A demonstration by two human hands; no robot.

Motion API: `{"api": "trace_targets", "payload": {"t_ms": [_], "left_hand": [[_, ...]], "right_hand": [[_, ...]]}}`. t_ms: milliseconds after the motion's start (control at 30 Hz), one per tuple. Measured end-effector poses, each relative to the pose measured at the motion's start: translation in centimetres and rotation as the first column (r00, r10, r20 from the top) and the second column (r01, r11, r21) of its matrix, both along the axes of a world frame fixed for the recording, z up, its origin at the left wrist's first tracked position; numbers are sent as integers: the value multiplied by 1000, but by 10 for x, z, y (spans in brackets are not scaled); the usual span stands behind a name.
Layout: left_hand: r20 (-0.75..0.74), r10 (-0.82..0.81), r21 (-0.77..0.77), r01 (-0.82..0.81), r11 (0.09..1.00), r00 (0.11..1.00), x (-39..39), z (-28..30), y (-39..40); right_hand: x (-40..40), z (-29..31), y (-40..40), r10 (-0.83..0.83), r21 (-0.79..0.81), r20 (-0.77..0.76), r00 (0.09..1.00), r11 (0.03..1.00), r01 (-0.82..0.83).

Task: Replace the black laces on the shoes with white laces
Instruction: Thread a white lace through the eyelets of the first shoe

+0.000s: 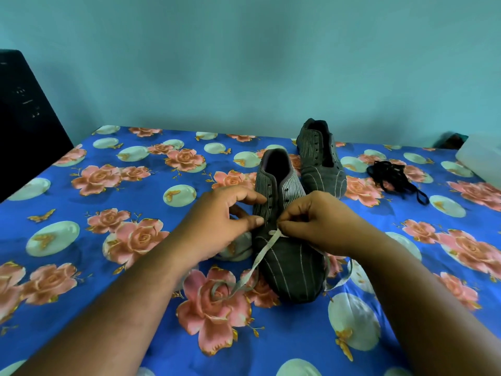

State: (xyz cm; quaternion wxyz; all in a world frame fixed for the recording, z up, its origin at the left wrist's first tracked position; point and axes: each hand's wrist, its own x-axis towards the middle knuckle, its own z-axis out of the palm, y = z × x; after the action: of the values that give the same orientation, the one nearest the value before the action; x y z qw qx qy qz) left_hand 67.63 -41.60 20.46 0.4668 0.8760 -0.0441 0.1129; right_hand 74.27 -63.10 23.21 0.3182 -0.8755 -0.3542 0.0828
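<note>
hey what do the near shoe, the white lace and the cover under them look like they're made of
Near shoe: looks like dark grey woven fabric, matte, with thin pale stripes and no shine.
White lace: flat woven tape, probably cotton or polyester; it lies limp and curls.
Cover: printed cloth, floral on blue, slightly glossy, maybe synthetic.

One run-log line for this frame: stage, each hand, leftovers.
stage: lacing lowest eyelets | left hand: steadies near grey striped shoe | right hand: pinches white lace | far grey shoe: unlaced | black laces: aside

A floral blue bedsheet carries two grey shoes and black laces.
</note>
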Motion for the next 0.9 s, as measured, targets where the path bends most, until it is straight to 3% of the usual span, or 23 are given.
{"api": "trace_targets", "payload": {"t_ms": [333, 567, 700, 833, 900], "left_hand": [[204, -59, 113, 36, 993, 977, 1, -6, -1], [158, -48, -4, 49, 999, 986, 1, -6, -1], [133, -48, -20, 51, 998, 990, 1, -5, 0], [127, -57, -3, 58, 998, 990, 1, -6, 0], [123, -59, 25, 56, 998, 991, 1, -8, 0]], "right_hand": [[-2, -4, 3, 14, -66, 174, 985, 998, -2], [1, -6, 3, -15, 22, 64, 998, 1000, 13], [2, -7, 2, 20, 36, 52, 998, 999, -22], [7, -5, -5, 96, 153, -140, 985, 985, -74], [8, -8, -6, 111, 140, -114, 987, 986, -95]]}}
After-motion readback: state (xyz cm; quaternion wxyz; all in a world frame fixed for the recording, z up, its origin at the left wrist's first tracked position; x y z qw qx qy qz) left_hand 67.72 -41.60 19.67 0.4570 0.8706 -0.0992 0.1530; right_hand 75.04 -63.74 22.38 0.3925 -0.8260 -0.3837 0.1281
